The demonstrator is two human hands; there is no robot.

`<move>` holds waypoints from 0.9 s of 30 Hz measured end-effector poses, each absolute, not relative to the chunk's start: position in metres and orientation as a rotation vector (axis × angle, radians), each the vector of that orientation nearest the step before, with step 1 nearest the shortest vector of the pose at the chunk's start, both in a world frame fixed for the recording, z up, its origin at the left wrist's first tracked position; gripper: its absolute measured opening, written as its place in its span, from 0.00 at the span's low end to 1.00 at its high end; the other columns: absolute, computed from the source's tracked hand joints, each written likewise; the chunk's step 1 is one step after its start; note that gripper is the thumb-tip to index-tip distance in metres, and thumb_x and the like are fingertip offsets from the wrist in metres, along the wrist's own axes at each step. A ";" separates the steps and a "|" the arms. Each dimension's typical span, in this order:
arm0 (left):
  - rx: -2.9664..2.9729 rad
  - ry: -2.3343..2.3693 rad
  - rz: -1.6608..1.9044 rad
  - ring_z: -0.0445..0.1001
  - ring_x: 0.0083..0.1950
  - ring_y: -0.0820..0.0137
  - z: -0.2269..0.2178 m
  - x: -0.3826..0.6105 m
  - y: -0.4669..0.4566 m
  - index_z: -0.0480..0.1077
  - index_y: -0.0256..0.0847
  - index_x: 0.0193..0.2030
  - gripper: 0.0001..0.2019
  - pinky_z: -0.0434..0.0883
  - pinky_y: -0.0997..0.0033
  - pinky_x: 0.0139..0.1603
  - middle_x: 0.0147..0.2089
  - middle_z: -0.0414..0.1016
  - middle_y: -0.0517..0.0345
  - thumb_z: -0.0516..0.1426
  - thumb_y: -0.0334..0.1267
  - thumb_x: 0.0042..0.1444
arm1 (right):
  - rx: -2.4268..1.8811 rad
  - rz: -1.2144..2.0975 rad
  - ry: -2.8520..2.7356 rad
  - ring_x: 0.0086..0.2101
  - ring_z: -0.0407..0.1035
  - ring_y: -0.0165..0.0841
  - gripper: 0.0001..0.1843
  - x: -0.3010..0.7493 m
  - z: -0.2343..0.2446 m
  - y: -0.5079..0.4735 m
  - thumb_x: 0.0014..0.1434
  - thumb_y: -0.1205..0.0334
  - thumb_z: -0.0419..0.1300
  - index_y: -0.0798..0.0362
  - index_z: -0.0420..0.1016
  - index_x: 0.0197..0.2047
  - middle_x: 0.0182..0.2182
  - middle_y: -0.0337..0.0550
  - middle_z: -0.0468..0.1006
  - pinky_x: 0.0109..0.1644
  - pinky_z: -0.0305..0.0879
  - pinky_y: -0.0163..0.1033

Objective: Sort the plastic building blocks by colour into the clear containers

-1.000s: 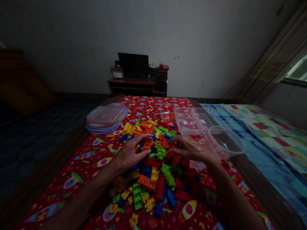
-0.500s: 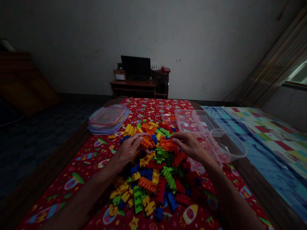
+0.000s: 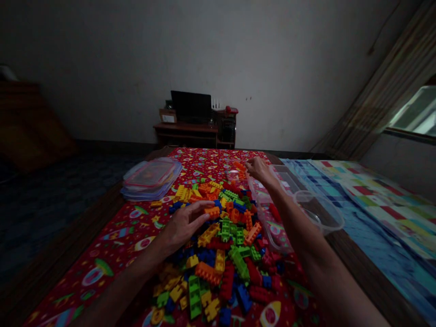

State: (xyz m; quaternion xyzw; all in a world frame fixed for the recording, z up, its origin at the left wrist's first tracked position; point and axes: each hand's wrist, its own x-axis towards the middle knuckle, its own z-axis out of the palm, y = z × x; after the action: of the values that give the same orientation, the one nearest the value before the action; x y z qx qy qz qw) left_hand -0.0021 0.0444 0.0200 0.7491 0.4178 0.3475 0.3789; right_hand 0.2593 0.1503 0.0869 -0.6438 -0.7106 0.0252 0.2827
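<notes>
Bricks [image 3: 221,245]: studded glossy plastic, heaped, mixed colours. Left hand [image 3: 184,225] pinches orange brick [image 3: 213,211]. Right hand [image 3: 259,169] at clear tub [image 3: 293,175]; grip indiscernible in dimness.

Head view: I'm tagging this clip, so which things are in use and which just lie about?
In use: left hand at an orange brick; right hand over the far clear box; brick pile; clear tubs.
Lying about: stacked lids; desk; quilt.
</notes>
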 end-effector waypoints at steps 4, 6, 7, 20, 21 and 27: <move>1.809 0.982 0.931 0.73 0.55 0.59 0.021 0.001 0.044 0.69 0.40 0.54 0.22 0.71 0.60 0.55 0.55 0.74 0.48 0.56 0.48 0.55 | -1.581 0.165 -1.992 0.24 0.64 0.29 0.16 0.253 0.067 0.127 0.59 0.66 0.49 0.58 0.75 0.26 0.21 0.42 0.73 0.30 0.53 0.33; 1.771 0.986 0.951 0.73 0.55 0.58 0.021 0.004 0.043 0.68 0.40 0.53 0.23 0.71 0.58 0.55 0.55 0.74 0.48 0.58 0.49 0.53 | -1.412 0.381 -2.073 0.26 0.67 0.30 0.17 0.246 0.058 0.104 0.61 0.63 0.49 0.58 0.78 0.32 0.25 0.43 0.76 0.31 0.56 0.33; 1.764 1.001 0.961 0.73 0.55 0.58 0.022 0.005 0.043 0.69 0.40 0.52 0.23 0.71 0.57 0.56 0.55 0.74 0.48 0.58 0.49 0.52 | -1.315 0.493 -2.107 0.28 0.69 0.30 0.17 0.242 0.055 0.091 0.62 0.61 0.49 0.57 0.78 0.37 0.28 0.43 0.78 0.31 0.58 0.33; 1.969 1.087 0.889 0.77 0.48 0.62 0.019 0.011 0.038 0.66 0.40 0.54 0.20 0.74 0.61 0.49 0.48 0.78 0.50 0.53 0.47 0.58 | -1.165 0.542 -2.287 0.26 0.64 0.25 0.12 0.230 0.051 0.030 0.62 0.63 0.52 0.56 0.77 0.41 0.29 0.40 0.76 0.30 0.54 0.31; 2.027 1.105 0.889 0.77 0.47 0.62 0.019 0.010 0.038 0.67 0.40 0.53 0.19 0.74 0.62 0.49 0.47 0.78 0.51 0.53 0.47 0.58 | -1.200 0.515 -2.264 0.25 0.63 0.25 0.13 0.234 0.053 0.031 0.63 0.62 0.51 0.56 0.76 0.39 0.27 0.39 0.75 0.29 0.52 0.31; 2.473 1.011 0.725 0.72 0.53 0.63 0.008 0.009 0.033 0.69 0.45 0.52 0.16 0.70 0.63 0.55 0.53 0.74 0.52 0.54 0.45 0.60 | -1.410 0.296 -2.110 0.22 0.56 0.24 0.17 0.267 0.068 0.036 0.63 0.61 0.48 0.57 0.73 0.29 0.20 0.36 0.67 0.27 0.47 0.33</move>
State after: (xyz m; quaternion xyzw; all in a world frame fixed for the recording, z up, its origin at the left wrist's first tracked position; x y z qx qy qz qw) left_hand 0.0091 0.0330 0.0076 0.8778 0.3590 0.2572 0.1856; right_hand 0.2668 0.0365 0.0675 -0.5282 -0.7906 0.1109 0.2892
